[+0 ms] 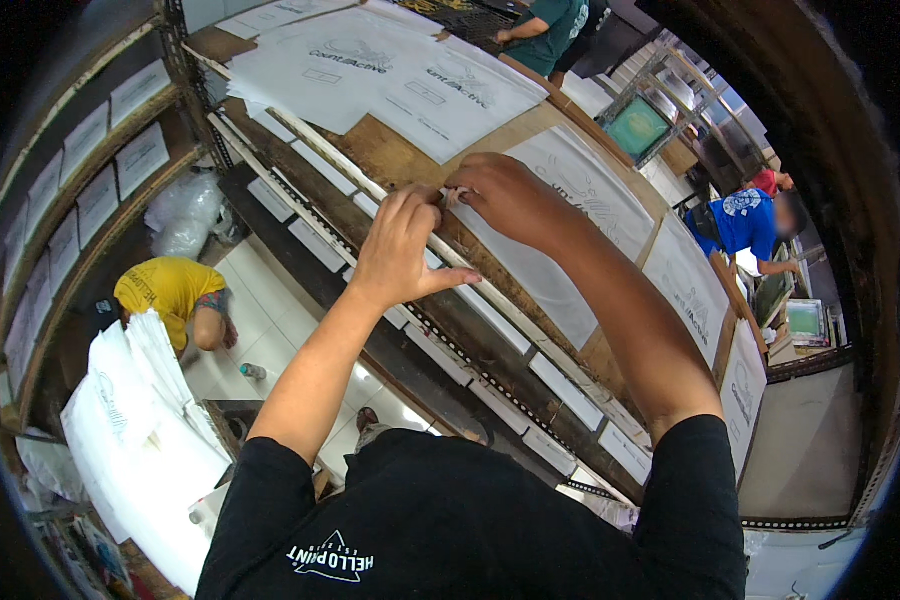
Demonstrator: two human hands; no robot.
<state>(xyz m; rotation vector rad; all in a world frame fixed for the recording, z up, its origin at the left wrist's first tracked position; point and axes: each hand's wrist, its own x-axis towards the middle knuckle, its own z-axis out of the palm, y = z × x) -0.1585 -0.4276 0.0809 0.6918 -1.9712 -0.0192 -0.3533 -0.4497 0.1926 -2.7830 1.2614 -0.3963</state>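
My left hand (pixel 402 245) is at the long pale strip (pixel 354 178) along the table's near edge. Its fingers curl inward and its thumb stretches out to the right; what they grip, if anything, is hidden. Close against those fingertips, my right hand (pixel 510 195) is closed in a pinch on a small whitish bit (pixel 454 196), too small to name. Under and beyond the hands, large white printed sheets (pixel 570 190) lie flat on the brown tabletop (pixel 370 150).
Shelves with white sheets (pixel 142 160) stand at left. A person in yellow (pixel 170 290) crouches near a stack of printed sheets (pixel 120 420). A bottle (pixel 254 371) lies on the tiled floor. Beyond the table are people in green (pixel 555 30) and blue (pixel 745 225), and framed screens (pixel 638 126).
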